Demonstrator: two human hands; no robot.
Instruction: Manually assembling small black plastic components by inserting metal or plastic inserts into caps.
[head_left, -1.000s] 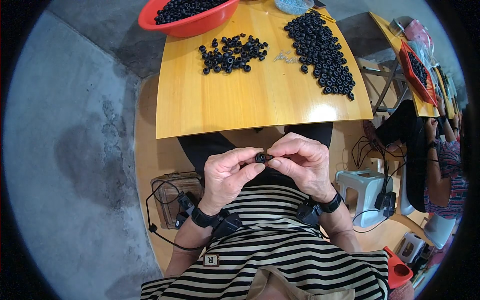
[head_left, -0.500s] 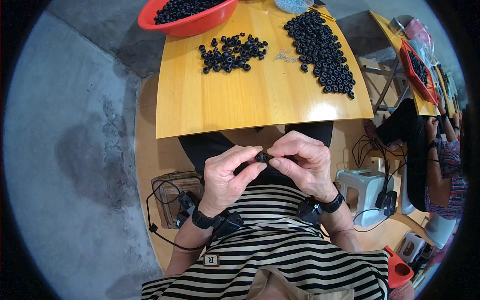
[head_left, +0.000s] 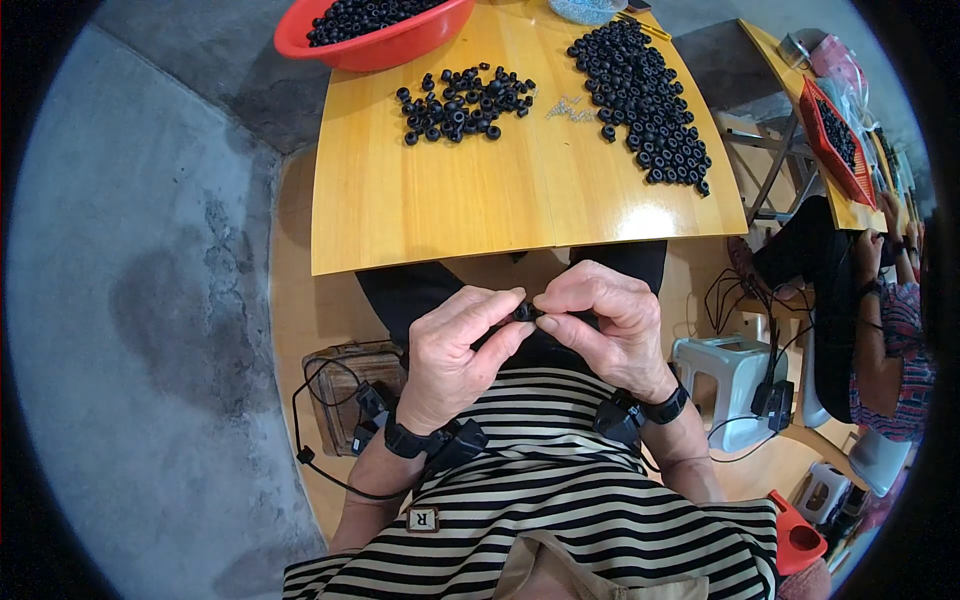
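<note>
In front of my striped shirt, just below the table's near edge, my two hands meet fingertip to fingertip. My left hand (head_left: 455, 345) pinches a small black round part (head_left: 523, 312) between thumb and fingers. From the other side my right hand (head_left: 610, 330) is closed in a pinch right against that part; whatever its fingertips hold is too small and hidden to name. On the table (head_left: 440, 215), a loose group of similar black ring-like parts (head_left: 465, 105) lies at the left, a denser heap of them (head_left: 650, 105) at the right, with tiny silvery pieces (head_left: 570, 110) between.
A red basin (head_left: 400, 52) full of black parts stands at the far left of the table. A bluish container (head_left: 588, 10) and a yellow-handled tool (head_left: 650, 28) lie at the back right. Right of me are a pale stool (head_left: 730, 380), cables, and a co-worker beside a red basket (head_left: 845, 165).
My hands stay almost in place, still pinched together; the black part has turned slightly between the fingertips. At the right, the co-worker's hands have shifted a little.
</note>
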